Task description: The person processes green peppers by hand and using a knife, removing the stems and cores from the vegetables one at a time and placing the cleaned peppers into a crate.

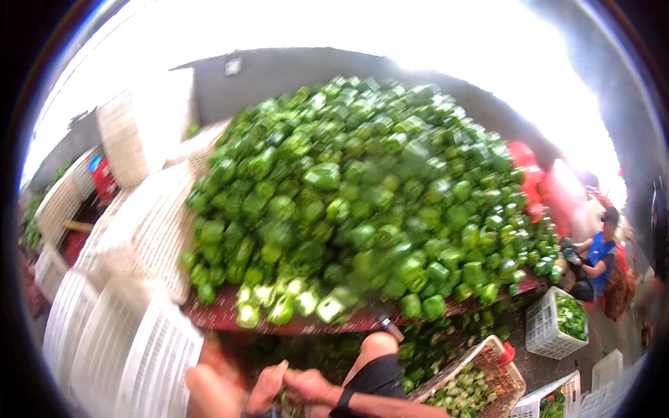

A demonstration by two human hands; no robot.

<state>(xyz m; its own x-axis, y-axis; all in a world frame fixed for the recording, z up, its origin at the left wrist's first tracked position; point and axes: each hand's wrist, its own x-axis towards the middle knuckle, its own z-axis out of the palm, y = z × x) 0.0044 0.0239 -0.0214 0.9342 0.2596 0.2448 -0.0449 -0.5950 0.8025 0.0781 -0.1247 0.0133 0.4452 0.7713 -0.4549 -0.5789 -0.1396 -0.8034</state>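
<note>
My left hand (pixel 265 388) and my right hand (pixel 309 386) are close together at the bottom of the view, between my bare knees. Both have their fingers closed. Something small and tan sits between them, but blur and the fingers hide what it is. A dark band is round my right wrist. Just beyond my hands runs the red table edge (pixel 258 322), with several cut green peppers (pixel 281 311) lying along it, pale insides showing. Behind those rises a large heap of whole green bell peppers (pixel 348 202).
White plastic crates (pixel 150 355) stand stacked to my left. A tilted crate (pixel 512 380) of pale green pieces is at my right, and a white crate (pixel 550 327) of green peppers stands farther off. A person in a blue vest (pixel 599 258) sits beyond, near red bags (pixel 557 184).
</note>
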